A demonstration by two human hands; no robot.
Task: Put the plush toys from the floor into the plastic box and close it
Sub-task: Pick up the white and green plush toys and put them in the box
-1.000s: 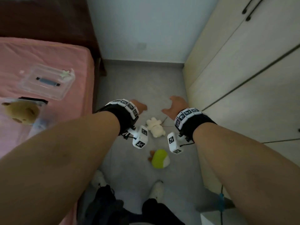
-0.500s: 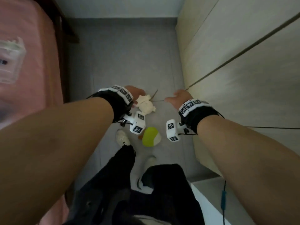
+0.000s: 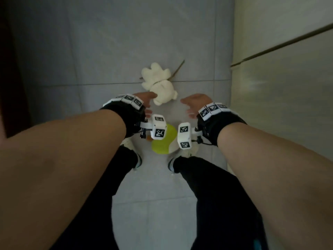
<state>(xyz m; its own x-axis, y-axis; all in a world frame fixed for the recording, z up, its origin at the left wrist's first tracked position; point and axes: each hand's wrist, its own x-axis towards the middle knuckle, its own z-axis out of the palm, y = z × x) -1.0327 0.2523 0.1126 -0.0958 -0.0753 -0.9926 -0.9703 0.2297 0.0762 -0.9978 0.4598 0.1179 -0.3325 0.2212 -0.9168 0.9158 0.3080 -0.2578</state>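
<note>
Your left hand (image 3: 146, 101) and right hand (image 3: 196, 103) both hang loosely open over the floor (image 3: 108, 42), holding nothing. The white plush (image 3: 159, 83) lies on the tiles just beyond your left fingertips; contact there can't be judged. The green plush (image 3: 164, 141) sits nearer you than the white one, between your shoes. The box is out of view. Both toys look light, soft and squashy: pinch the white plush across its round body, not a limb.
</note>
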